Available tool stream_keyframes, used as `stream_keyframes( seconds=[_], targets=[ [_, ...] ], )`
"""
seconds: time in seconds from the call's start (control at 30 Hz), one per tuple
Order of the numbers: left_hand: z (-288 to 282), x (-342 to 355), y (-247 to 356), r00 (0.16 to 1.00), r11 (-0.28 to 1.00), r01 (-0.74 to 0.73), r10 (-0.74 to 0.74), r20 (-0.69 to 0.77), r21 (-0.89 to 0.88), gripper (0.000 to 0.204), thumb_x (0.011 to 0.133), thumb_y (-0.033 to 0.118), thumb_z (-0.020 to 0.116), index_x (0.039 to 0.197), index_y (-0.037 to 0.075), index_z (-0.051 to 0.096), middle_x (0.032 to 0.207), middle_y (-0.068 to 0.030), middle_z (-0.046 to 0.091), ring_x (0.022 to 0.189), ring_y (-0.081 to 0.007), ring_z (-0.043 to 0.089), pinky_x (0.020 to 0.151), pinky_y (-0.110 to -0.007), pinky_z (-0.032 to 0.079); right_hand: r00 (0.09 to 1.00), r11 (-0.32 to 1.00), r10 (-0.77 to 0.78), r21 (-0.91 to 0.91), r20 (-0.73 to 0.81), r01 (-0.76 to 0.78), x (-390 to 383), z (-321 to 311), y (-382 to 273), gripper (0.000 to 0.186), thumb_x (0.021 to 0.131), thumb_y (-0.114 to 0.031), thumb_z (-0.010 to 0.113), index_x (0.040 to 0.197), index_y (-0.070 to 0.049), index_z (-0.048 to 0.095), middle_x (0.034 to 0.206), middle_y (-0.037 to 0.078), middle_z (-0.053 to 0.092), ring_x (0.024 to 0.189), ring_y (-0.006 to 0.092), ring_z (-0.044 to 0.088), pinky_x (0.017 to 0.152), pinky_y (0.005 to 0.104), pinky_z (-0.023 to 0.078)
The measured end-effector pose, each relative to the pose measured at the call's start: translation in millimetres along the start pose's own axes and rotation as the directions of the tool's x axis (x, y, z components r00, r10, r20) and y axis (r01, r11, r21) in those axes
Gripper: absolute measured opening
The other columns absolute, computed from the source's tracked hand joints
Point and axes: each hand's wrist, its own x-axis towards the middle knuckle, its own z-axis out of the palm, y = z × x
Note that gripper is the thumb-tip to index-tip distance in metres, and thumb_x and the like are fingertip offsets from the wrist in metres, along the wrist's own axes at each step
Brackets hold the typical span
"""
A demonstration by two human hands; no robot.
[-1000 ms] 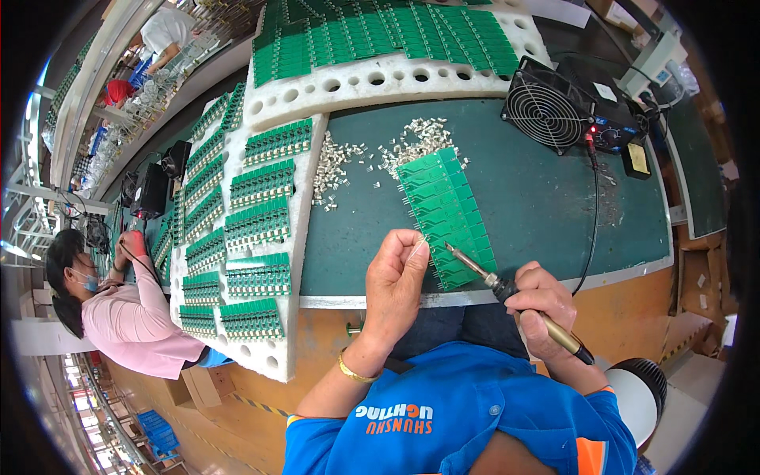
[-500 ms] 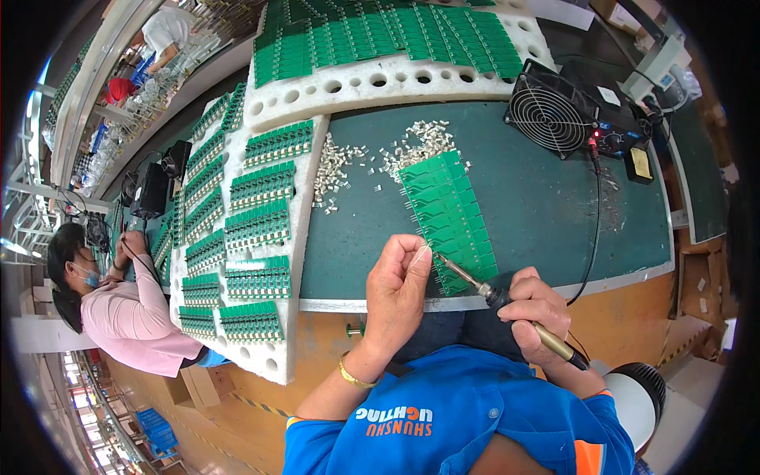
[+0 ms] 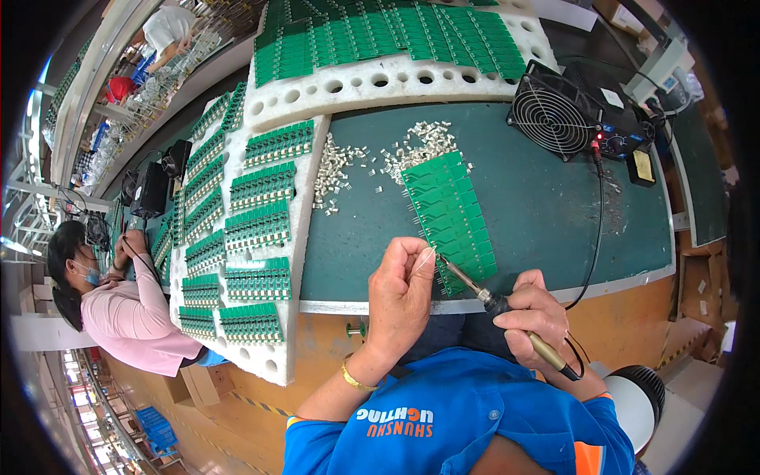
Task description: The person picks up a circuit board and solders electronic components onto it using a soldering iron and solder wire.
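Note:
My right hand (image 3: 534,318) is wrapped round the handle of a soldering iron (image 3: 484,296). Its tip slants up and left onto the lower left edge of a green circuit board panel (image 3: 451,214), beside my left fingertips. Thumb and forefinger of my left hand (image 3: 402,294) are pinched together on a thin pale strand that looks like solder wire (image 3: 422,260). The panel lies at a slant on the dark green bench mat, with metal pins sticking out along its left edge. My left fingers partly hide that edge.
Loose white connectors (image 3: 427,142) lie in piles beyond the panel. White foam trays (image 3: 297,237) hold finished-looking boards on the left and bare panels (image 3: 380,36) at the back. A black fan (image 3: 554,115) and soldering station (image 3: 621,142) stand at right. A co-worker (image 3: 127,309) sits at left.
The soldering iron's handle end and my right hand have shifted slightly, with the tip still at the panel's left edge. My left hand has moved a little to the right.

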Motion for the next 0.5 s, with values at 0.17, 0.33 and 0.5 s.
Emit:
stream_keyframes(
  seconds=[0.17,0.33,0.5],
  targets=[
    [0.4,0.1,-1.0,1.000,1.000,0.018,-0.018,-0.001,0.002,0.011,0.103,0.013,0.056,0.100,0.003,0.055,0.079,0.0072,0.047,0.071,-0.0011,0.037,0.060,-0.018,0.032,1.000,0.999,-0.015,-0.034,0.006,0.015,0.0,0.4,-0.4,0.015,0.083,-0.014,0.071,0.097,-0.011,0.070,0.075,0.003,0.060,0.063,0.0173,0.053,0.070,0.0387,0.043],
    [0.9,0.3,0.2,0.999,0.999,0.037,-0.037,-0.011,0.026,0.012,0.103,0.014,0.056,0.099,0.003,0.055,0.079,0.0070,0.048,0.072,-0.0015,0.038,0.061,-0.018,0.033,0.999,0.998,-0.025,-0.061,0.024,0.026,0.5,-0.9,-1.2,0.015,0.082,-0.013,0.071,0.097,-0.011,0.069,0.074,0.002,0.059,0.062,0.0174,0.053,0.070,0.0388,0.042],
    [0.5,0.8,2.8,1.000,0.999,-0.005,0.006,-0.015,0.034,0.012,0.103,0.014,0.057,0.098,0.003,0.055,0.079,0.0071,0.048,0.072,-0.0016,0.038,0.061,-0.019,0.033,1.000,0.999,-0.019,-0.044,-0.011,0.018,-1.2,-5.1,-2.3,0.012,0.087,-0.017,0.068,0.098,-0.011,0.069,0.073,0.003,0.057,0.062,0.0171,0.052,0.072,0.0406,0.042]
  ],
)
